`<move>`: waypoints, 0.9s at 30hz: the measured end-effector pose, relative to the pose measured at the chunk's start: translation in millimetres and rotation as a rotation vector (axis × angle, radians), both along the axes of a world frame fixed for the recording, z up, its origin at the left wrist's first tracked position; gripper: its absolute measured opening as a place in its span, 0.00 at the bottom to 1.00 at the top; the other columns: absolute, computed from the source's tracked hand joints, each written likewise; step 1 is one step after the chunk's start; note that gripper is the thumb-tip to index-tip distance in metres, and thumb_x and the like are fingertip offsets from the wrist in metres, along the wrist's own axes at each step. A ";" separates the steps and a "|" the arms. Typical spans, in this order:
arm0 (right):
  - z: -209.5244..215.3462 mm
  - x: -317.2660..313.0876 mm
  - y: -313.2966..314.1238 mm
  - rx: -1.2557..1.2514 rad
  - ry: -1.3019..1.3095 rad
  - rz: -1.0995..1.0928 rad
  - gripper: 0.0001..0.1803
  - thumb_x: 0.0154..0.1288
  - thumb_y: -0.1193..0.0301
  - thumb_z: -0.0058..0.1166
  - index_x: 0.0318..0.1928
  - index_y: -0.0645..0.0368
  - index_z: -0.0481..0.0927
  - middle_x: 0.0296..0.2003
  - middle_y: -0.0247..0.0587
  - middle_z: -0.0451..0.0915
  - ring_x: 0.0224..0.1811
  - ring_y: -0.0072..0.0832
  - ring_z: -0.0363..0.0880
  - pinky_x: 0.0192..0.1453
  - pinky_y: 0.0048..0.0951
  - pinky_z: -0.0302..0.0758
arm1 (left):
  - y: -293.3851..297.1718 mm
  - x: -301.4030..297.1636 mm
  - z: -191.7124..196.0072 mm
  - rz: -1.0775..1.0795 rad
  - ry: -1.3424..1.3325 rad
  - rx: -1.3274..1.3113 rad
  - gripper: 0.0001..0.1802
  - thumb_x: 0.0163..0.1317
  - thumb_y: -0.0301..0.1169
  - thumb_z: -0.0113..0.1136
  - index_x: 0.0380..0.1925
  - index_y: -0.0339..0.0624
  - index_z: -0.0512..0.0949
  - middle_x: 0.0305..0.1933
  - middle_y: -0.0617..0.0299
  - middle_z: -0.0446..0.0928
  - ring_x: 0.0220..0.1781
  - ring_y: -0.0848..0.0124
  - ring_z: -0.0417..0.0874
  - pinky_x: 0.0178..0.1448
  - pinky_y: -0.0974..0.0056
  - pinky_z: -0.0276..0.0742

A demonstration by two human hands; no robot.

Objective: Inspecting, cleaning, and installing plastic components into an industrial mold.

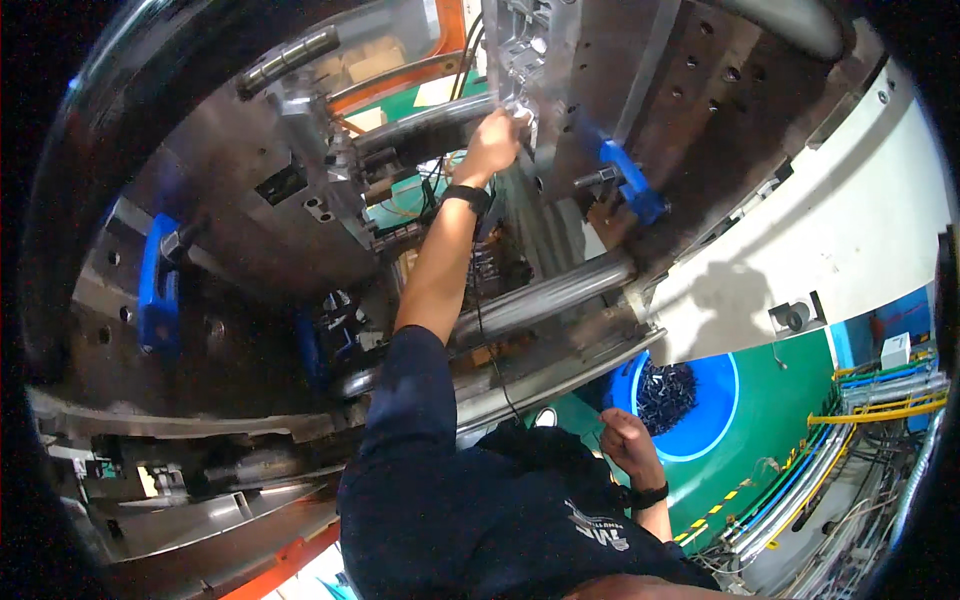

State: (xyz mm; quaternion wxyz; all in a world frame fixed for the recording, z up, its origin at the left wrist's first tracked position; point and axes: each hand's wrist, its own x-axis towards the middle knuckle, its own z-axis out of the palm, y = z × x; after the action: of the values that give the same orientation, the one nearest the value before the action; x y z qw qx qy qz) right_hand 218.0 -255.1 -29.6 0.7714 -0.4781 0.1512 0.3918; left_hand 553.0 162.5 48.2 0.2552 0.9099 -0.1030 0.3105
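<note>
My left hand, with a dark band at the wrist, reaches far in between the two metal mold halves of a large machine. Its fingers are closed against a bright, shiny spot on the right mold half; what they grip is hidden by glare and by the hand. Lower down, my right hand is held in front of my body, with the fingers curled into a fist. Whatever may be inside it cannot be seen. Just beyond that fist stands a blue round tub holding a pile of small dark pieces.
Thick steel tie bars cross the opening below my left arm. Blue clamps jut from both platens, another blue clamp at left. A white machine panel curves at right, above hoses and pipes along the green floor.
</note>
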 end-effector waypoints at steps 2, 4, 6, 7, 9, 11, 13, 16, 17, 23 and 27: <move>-0.4 0.5 -6.9 -0.005 0.003 -0.037 0.09 0.65 0.66 0.55 0.37 0.59 0.75 0.15 0.22 0.59 0.13 0.15 0.55 0.18 0.20 0.51 | -17.6 -11.3 25.4 0.084 0.300 0.056 0.17 0.55 0.29 0.54 0.45 0.39 0.81 0.44 0.43 0.78 0.50 0.45 0.78 0.55 0.52 0.73; 2.4 -1.7 -6.8 0.001 0.031 -0.051 0.09 0.65 0.66 0.54 0.37 0.59 0.75 0.15 0.22 0.59 0.13 0.15 0.55 0.18 0.20 0.51 | -13.3 -26.7 40.6 0.286 0.584 0.254 0.17 0.53 0.30 0.55 0.43 0.35 0.81 0.45 0.42 0.79 0.50 0.46 0.79 0.54 0.51 0.74; 3.4 -4.6 -7.7 -0.012 0.034 -0.061 0.09 0.65 0.67 0.54 0.37 0.59 0.75 0.15 0.23 0.59 0.13 0.15 0.54 0.18 0.20 0.51 | -10.3 -21.8 38.6 0.267 0.460 0.046 0.16 0.53 0.29 0.54 0.41 0.39 0.82 0.47 0.43 0.79 0.51 0.47 0.79 0.54 0.50 0.75; 4.1 -2.2 -5.3 -0.012 0.027 -0.059 0.09 0.65 0.67 0.54 0.37 0.59 0.75 0.15 0.23 0.59 0.13 0.15 0.54 0.18 0.21 0.51 | -8.7 -18.1 36.2 0.235 0.330 -0.026 0.16 0.54 0.30 0.54 0.41 0.40 0.83 0.47 0.43 0.79 0.51 0.48 0.80 0.54 0.50 0.75; 2.3 -1.4 -0.1 -0.005 0.013 -0.037 0.09 0.65 0.67 0.54 0.37 0.60 0.75 0.14 0.23 0.59 0.13 0.16 0.54 0.18 0.21 0.52 | -4.7 -1.8 24.2 0.189 0.034 -0.129 0.14 0.53 0.26 0.54 0.39 0.44 0.83 0.41 0.47 0.79 0.48 0.51 0.79 0.54 0.53 0.75; -0.2 -0.8 -0.8 0.004 0.009 -0.030 0.09 0.65 0.67 0.54 0.38 0.60 0.76 0.14 0.23 0.59 0.13 0.16 0.55 0.19 0.21 0.52 | -22.5 9.4 23.3 0.078 -0.037 -0.303 0.13 0.53 0.26 0.54 0.38 0.43 0.83 0.41 0.43 0.78 0.47 0.48 0.79 0.53 0.49 0.73; -1.1 0.9 -1.7 0.031 0.014 -0.021 0.09 0.65 0.67 0.54 0.38 0.60 0.76 0.14 0.24 0.59 0.13 0.16 0.55 0.19 0.21 0.52 | -37.3 13.3 28.4 0.009 0.002 -0.353 0.14 0.52 0.26 0.54 0.39 0.40 0.82 0.40 0.41 0.77 0.46 0.45 0.78 0.53 0.48 0.72; 2.8 -0.2 1.6 0.006 0.045 -0.051 0.09 0.64 0.67 0.55 0.38 0.60 0.76 0.14 0.24 0.60 0.13 0.16 0.56 0.18 0.21 0.52 | -44.7 2.9 32.6 0.213 0.144 0.063 0.15 0.54 0.30 0.54 0.40 0.40 0.82 0.44 0.47 0.79 0.52 0.51 0.78 0.52 0.49 0.71; 5.6 -0.4 2.3 -0.014 0.035 -0.050 0.09 0.64 0.67 0.55 0.37 0.60 0.76 0.14 0.24 0.60 0.13 0.16 0.56 0.18 0.21 0.52 | -43.1 -3.5 34.8 0.299 0.190 0.270 0.15 0.55 0.32 0.53 0.41 0.42 0.82 0.46 0.49 0.79 0.54 0.54 0.77 0.53 0.49 0.70; 3.8 -0.3 3.2 -0.007 0.022 -0.045 0.09 0.64 0.67 0.55 0.37 0.59 0.76 0.14 0.24 0.60 0.12 0.16 0.55 0.17 0.21 0.52 | -23.0 -16.1 51.6 0.520 0.283 0.277 0.16 0.57 0.37 0.54 0.40 0.41 0.82 0.51 0.49 0.76 0.57 0.53 0.73 0.59 0.50 0.69; 4.7 0.5 6.3 0.027 0.026 -0.030 0.08 0.65 0.67 0.55 0.37 0.59 0.76 0.14 0.23 0.59 0.13 0.16 0.55 0.17 0.21 0.52 | -20.4 -1.1 28.1 0.178 -0.026 0.150 0.18 0.48 0.30 0.60 0.43 0.42 0.80 0.46 0.47 0.74 0.55 0.50 0.73 0.58 0.52 0.73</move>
State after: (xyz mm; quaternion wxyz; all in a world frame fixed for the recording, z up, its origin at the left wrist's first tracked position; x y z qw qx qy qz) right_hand 218.5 -248.8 -24.9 0.7815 -0.4602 0.1629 0.3886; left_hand 551.9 142.1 76.4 0.1562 0.9280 -0.0479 0.3349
